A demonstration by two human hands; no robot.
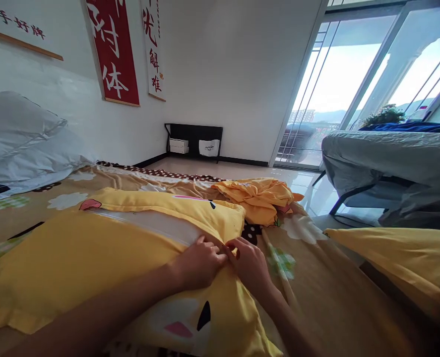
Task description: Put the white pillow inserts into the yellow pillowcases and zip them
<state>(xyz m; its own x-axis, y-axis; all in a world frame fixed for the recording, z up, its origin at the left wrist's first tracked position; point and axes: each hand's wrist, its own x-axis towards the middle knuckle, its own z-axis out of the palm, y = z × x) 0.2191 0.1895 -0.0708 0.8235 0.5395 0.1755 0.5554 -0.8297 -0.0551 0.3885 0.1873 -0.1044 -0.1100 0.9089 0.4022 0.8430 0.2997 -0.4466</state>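
A pillow in a yellow cartoon-print pillowcase [93, 258] lies across the bed in front of me, its opening showing the white pillow [156, 225] inside. My left hand [201, 263] presses on the case at the near end of that opening, fingers curled onto the fabric. Touching it from the right, my right hand [249, 263] pinches the yellow edge between thumb and fingers; whether a zipper pull is in the pinch is too small to tell.
A brown flower-print sheet [309, 277] covers the bed. A crumpled yellow cloth [257, 196] lies further back. Another yellow pillow [402, 258] sits at the right, grey pillows [22, 139] at the left. A grey covered bed [391, 158] stands by the glass doors.
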